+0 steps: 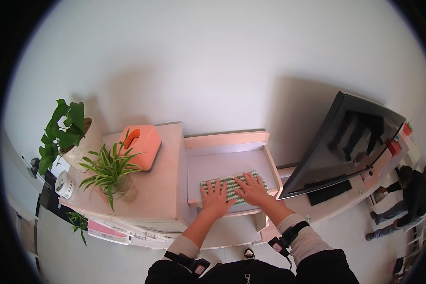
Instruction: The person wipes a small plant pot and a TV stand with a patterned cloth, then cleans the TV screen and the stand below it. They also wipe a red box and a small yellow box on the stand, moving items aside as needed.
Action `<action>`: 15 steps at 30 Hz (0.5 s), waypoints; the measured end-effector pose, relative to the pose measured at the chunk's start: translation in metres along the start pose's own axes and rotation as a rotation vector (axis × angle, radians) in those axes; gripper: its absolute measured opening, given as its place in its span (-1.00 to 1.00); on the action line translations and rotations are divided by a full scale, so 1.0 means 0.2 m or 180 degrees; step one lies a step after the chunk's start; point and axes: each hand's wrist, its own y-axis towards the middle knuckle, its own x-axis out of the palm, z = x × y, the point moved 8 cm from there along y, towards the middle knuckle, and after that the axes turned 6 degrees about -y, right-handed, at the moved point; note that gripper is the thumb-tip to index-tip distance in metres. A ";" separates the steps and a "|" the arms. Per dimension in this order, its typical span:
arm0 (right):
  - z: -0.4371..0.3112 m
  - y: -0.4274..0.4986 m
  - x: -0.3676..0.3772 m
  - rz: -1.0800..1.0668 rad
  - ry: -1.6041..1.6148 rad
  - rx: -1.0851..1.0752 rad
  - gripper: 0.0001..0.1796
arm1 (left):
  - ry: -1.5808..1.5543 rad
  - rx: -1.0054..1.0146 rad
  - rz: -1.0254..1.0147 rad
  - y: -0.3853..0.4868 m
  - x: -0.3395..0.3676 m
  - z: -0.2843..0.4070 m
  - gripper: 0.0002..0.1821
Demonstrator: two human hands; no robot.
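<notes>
A green and white striped cloth point(231, 190), knitted or crocheted in look, lies flat near the front of a pink-edged shelf point(213, 165). My left hand point(214, 200) rests palm down on the cloth's left part with its fingers spread. On the right part lies my right hand point(252, 190), also flat with spread fingers. Neither hand grips anything. Some of the cloth is hidden beneath my palms.
Left of the shelf, a cabinet top point(159, 191) bears an orange tissue box point(145, 145), a spider plant point(115, 170), a potted leafy plant point(65, 131) and a white tub point(65, 184). A television point(344, 145) stands at right. Beyond it, a person point(411, 195) bends over.
</notes>
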 end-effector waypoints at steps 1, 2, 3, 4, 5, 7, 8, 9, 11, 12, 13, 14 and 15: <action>0.03 0.01 0.00 0.0008 -0.0007 -0.0003 -0.33 | -0.0047 -0.0044 -0.0077 0.03 0.01 0.01 -0.10; 0.06 0.03 -0.01 0.0023 -0.0050 0.0006 -0.32 | -0.0051 -0.0087 -0.0141 0.06 0.02 0.02 -0.11; 0.09 0.05 -0.01 0.0014 -0.0042 -0.0009 -0.32 | 0.0020 -0.0119 -0.0165 0.09 0.02 0.04 -0.11; 0.12 0.07 -0.01 0.0010 -0.0066 -0.0021 -0.31 | -0.0129 -0.0157 -0.0239 0.13 0.03 0.04 -0.11; 0.14 0.09 -0.01 -0.0014 -0.0112 -0.0020 -0.31 | -0.0208 -0.0189 -0.0276 0.16 0.04 0.04 -0.11; 0.20 0.13 -0.01 -0.0090 -0.0197 0.0019 -0.30 | -0.0297 -0.0257 -0.0317 0.22 0.05 0.05 -0.11; 0.23 0.15 0.00 -0.0137 -0.0270 0.0049 -0.30 | -0.0307 -0.0290 -0.0319 0.25 0.06 0.05 -0.11; 0.25 0.18 -0.01 -0.0150 -0.0260 0.0065 -0.30 | -0.0282 -0.0340 -0.0335 0.29 0.07 0.06 -0.11; 0.30 0.22 -0.02 -0.0160 -0.0306 0.0097 -0.29 | -0.0329 -0.0384 -0.0264 0.36 0.08 0.07 -0.12; 0.30 0.24 -0.01 -0.0179 -0.0297 0.0087 -0.29 | -0.0310 -0.0438 -0.0250 0.38 0.08 0.06 -0.12; 0.31 0.26 -0.02 -0.0178 -0.0327 0.0070 -0.29 | -0.0341 -0.0455 -0.0224 0.40 0.08 0.06 -0.12; 0.32 0.27 -0.02 -0.0190 -0.0358 0.0058 -0.30 | -0.0351 -0.0489 -0.0212 0.42 0.08 0.06 -0.13; 0.32 0.29 -0.02 -0.0207 -0.0352 0.0026 -0.30 | -0.0323 -0.0530 -0.0176 0.43 0.08 0.05 -0.14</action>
